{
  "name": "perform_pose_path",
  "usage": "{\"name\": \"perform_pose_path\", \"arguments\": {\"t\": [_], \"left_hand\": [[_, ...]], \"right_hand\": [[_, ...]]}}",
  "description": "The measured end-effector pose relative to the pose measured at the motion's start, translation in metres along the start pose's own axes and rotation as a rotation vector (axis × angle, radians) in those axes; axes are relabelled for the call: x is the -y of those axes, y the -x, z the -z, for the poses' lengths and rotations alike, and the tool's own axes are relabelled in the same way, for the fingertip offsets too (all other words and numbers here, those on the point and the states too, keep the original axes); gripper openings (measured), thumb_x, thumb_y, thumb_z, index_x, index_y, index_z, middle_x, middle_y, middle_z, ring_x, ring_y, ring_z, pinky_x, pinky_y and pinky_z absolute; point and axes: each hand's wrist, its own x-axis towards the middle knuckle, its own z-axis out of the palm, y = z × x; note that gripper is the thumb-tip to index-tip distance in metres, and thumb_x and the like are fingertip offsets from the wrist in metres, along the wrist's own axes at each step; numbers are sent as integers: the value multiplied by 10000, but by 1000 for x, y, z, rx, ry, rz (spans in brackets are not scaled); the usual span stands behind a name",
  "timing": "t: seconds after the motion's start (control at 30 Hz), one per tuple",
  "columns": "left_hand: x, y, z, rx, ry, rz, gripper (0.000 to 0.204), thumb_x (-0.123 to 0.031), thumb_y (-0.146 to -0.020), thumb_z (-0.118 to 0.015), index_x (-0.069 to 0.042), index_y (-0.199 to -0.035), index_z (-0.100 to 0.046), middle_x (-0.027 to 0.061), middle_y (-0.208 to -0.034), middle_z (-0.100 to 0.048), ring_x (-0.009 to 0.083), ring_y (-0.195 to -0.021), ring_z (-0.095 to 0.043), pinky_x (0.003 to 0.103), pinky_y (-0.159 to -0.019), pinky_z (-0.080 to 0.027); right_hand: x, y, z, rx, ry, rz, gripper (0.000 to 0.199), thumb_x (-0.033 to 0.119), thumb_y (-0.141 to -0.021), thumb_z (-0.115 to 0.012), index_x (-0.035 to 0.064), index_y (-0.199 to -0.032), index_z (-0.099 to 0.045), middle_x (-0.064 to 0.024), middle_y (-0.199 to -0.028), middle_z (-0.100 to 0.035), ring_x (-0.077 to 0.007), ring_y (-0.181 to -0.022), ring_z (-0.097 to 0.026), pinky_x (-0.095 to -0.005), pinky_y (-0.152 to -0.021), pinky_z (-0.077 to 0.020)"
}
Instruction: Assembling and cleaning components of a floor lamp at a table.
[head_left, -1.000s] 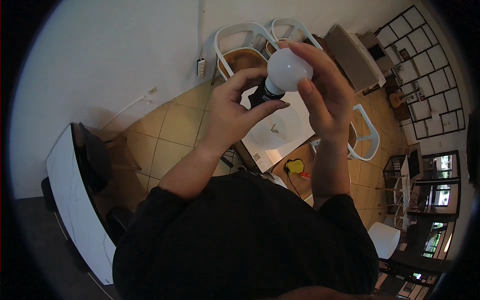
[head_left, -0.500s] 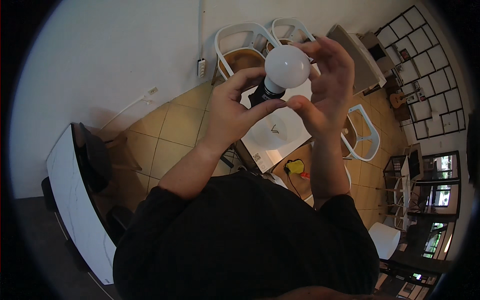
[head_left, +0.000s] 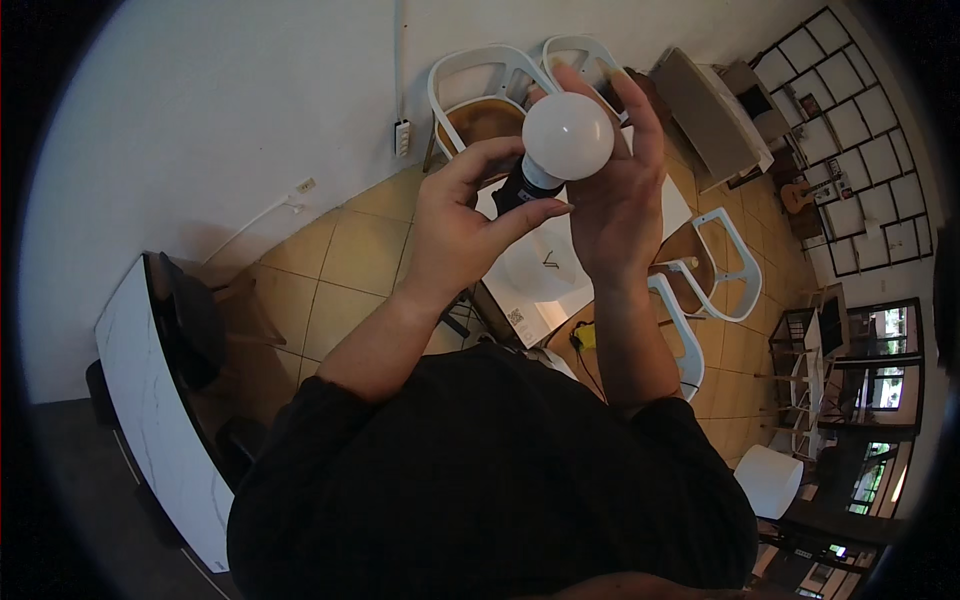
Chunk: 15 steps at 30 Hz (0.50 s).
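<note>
Gripping black socket (head_left: 515, 188) in left hand (head_left: 462, 232), right hand (head_left: 612, 205) cupping white bulb (head_left: 567, 136), tiled floor (head_left: 350, 250), white table (head_left: 545, 275) below

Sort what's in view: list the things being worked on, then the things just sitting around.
In hand:
- bulb, white, cupped by the right hand
- black socket under it, in the grip of the left hand

Lying about:
- white chairs
- white table
- yellow item on the floor
- guitar by the shelves
</note>
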Motion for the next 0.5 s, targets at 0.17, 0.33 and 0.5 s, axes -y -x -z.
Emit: {"name": "perform_pose_path", "arguments": {"t": [0.17,0.33,0.5], "left_hand": [[-1,-2,0,20,-10,-6,507,-86,-747,-852,35,-1173,-606,113,-1081,-690,167,-1046,-650,306,-920,-506],[1,-2,0,15,-11,-30,510,-84,-747,-851,36,-1176,-604,118,-1091,-686,175,-1060,-647,317,-940,-503],[1,-3,-1,16,13,-7,508,-84,-748,-849,33,-1177,-604,120,-1094,-684,178,-1065,-645,319,-943,-503]], "right_hand": [[-9,2,8,8,306,91,814,481,-920,-645,58,-1479,-232,-181,-1337,-482,-261,-1202,-539,-374,-972,-468],[-21,1,13,-67,631,238,795,624,-968,-415,65,-1496,-209,-219,-1365,-490,-384,-1261,-521,-457,-1030,-470],[-22,2,23,-114,509,178,779,588,-979,-432,65,-1509,-199,-235,-1350,-516,-370,-1245,-537,-454,-1020,-479]]}}
